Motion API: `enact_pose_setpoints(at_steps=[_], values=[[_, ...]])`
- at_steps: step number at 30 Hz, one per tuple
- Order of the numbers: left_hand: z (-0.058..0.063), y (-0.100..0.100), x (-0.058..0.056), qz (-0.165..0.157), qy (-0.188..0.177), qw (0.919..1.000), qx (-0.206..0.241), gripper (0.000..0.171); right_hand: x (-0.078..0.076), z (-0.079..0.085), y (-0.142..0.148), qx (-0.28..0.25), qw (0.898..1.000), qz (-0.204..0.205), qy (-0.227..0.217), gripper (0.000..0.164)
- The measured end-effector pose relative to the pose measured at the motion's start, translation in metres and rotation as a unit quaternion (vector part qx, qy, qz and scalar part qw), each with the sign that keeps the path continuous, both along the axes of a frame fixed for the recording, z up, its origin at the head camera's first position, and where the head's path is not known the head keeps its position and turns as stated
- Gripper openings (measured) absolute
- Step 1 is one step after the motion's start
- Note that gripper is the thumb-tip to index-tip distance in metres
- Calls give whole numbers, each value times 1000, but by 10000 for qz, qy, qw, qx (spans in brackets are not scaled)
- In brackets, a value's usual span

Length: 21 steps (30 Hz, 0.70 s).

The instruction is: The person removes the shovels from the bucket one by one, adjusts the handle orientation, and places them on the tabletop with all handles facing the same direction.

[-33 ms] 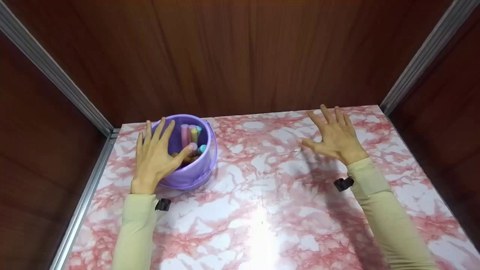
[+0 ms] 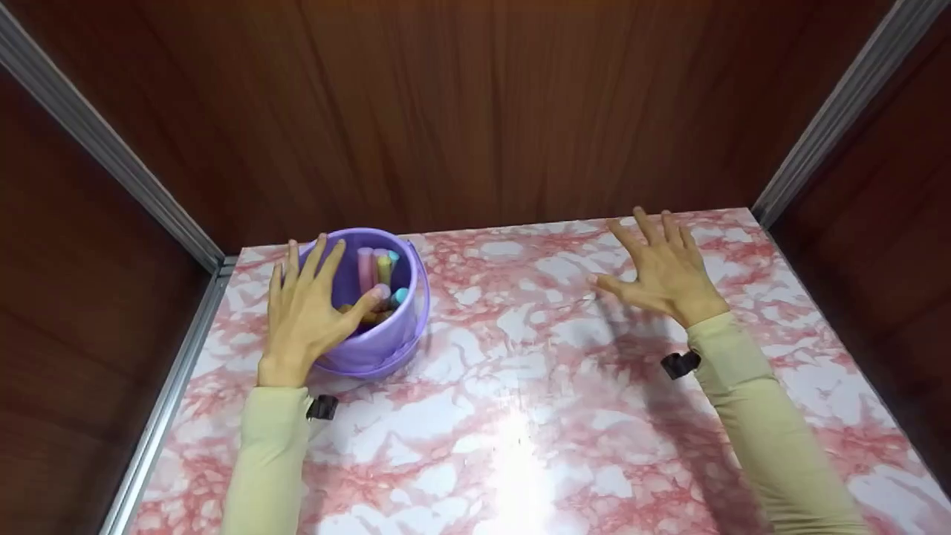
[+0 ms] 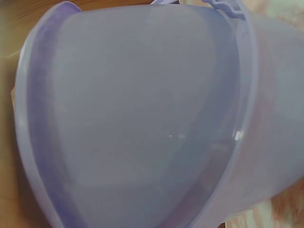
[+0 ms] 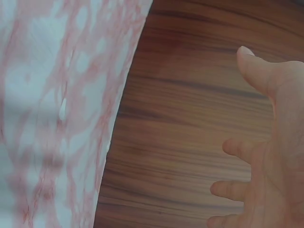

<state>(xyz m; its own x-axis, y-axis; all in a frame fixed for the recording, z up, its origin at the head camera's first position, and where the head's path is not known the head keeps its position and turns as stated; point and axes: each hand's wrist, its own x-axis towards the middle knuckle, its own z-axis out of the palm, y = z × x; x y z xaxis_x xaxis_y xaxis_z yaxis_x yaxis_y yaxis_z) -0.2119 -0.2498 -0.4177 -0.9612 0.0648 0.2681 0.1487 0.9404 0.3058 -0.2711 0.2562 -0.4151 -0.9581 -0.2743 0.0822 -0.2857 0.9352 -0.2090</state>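
The purple bucket [image 2: 383, 345] stood near the far left corner of the worktop [image 2: 505, 319], with pink, yellow and teal sticks [image 2: 365, 267] inside. The left hand [image 2: 304, 319] was over the bucket's left side, its grip wide, thumb across the mouth; I could not tell whether it touched the rim. The right hand [image 2: 665, 282], grip also wide, hung toward the worktop's far right corner.
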Motion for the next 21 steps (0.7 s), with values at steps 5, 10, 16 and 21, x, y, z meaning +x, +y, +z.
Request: enact_pose_setpoints(at_steps=[5,10,16,21], values=[[-2,-3,7,-50,201,9997,86,96,-2,2,-4,-22,10000,81,7,96],[-14,0,21,-352,859,9952,301,83,0,3,-7,-31,9999,94,103,96],[-40,-4,37,-783,1780,9790,605,64,0,1,-13,-110,9997,165,160,95],[-64,-11,49,-1006,2303,9650,751,49,-1,1,-25,-176,9989,251,355,92]])
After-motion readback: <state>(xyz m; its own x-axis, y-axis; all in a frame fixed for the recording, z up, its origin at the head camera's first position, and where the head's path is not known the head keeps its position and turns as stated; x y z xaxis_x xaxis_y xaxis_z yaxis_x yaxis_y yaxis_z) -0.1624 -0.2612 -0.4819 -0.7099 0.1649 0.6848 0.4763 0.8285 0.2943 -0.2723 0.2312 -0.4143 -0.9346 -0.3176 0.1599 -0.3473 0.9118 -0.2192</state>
